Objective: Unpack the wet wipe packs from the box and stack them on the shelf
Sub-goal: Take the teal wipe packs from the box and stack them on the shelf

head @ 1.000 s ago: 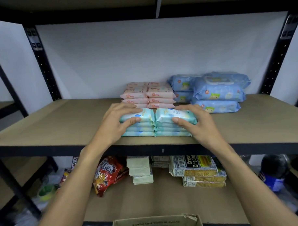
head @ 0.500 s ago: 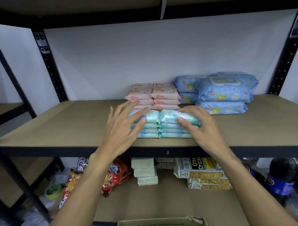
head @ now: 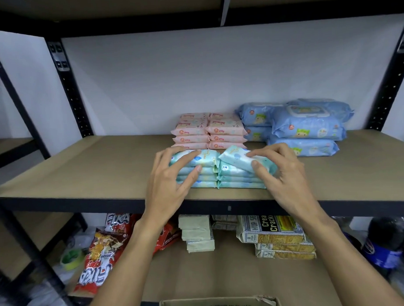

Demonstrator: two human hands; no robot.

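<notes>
right fingers and thumb pinch the tilted top pack of the right teal stack; left fingers curl over the left teal stack. both stacks sit just in front of the pink stack, near the shelf edge. likely squaring up; next, level that pack. bare shelf lies left of the pink stack.

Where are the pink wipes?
In the head view, the pink wipes sit on the shelf, behind the green packs and left of the blue packs.

- "FIKA" in big white letters and "Chocolate" on the red snack bag.
- "HUP SE", "Crea" and "Crack" on the cracker pack, cut off by the shelf.
- The upside-down print on the cardboard box is too blurry to read.
</notes>
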